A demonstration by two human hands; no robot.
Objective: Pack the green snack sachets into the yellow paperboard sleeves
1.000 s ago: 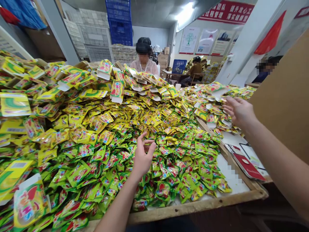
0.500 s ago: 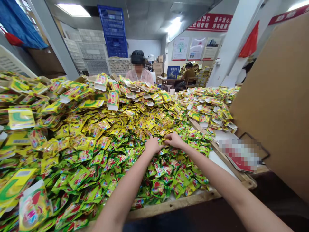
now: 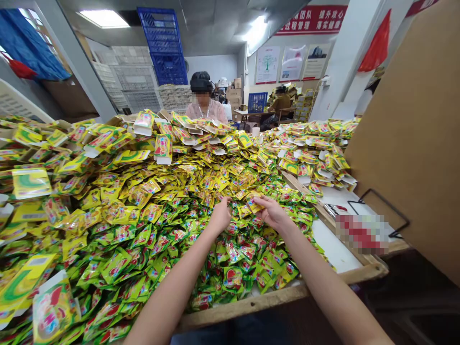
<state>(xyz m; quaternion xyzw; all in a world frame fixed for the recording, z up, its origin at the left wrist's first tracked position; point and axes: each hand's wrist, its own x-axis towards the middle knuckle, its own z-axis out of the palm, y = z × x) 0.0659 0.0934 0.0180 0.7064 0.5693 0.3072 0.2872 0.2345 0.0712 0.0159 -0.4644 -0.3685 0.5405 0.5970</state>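
In the middle of the head view my right hand pinches a small yellow packet between thumb and fingers, just above the heap. To its left, my left hand is closed low over the packets, its fingers curled and partly turned away. Whatever it may hold is hidden. Green packets with red watermelon pictures lie loose beneath and in front of both hands. Beyond the fingers the heap turns to yellow packets.
Small printed cartons, several with open flaps, are piled at the back and left. A wooden rim edges the table. At right stand a large cardboard sheet and a black metal frame. One person sits opposite; another sits farther back.
My hands have moved apart: the right one has drawn rightward with the yellow packet, now showing clearly, and the left one has shifted slightly left. The camera view has shifted a little.
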